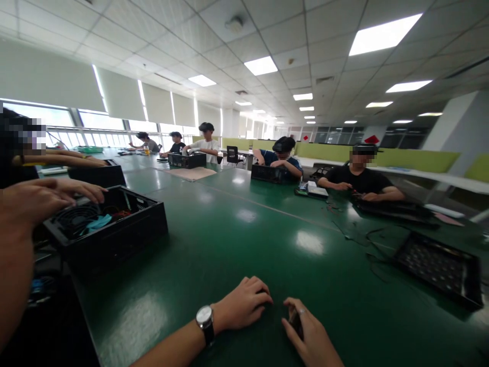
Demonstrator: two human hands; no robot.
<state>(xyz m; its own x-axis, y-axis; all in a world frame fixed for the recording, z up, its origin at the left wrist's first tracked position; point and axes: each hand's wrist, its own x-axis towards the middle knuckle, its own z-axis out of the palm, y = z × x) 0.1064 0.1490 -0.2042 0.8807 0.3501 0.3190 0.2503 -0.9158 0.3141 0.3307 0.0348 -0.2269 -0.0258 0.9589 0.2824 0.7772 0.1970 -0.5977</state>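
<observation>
Holding a small dark object (295,323) in the half-closed right hand (312,332), over the green table (221,234).
Apparently mid-handling (too shadowed to identify), with left hand (243,304) loosely curled around nothing visible; calling for a steady grip.

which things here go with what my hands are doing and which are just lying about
With your hands:
small dark object, mostly hidden, in right hand
green table, beneath left hand

Apparently lying about:
black tray, right side
brown sheet, further off
</observation>
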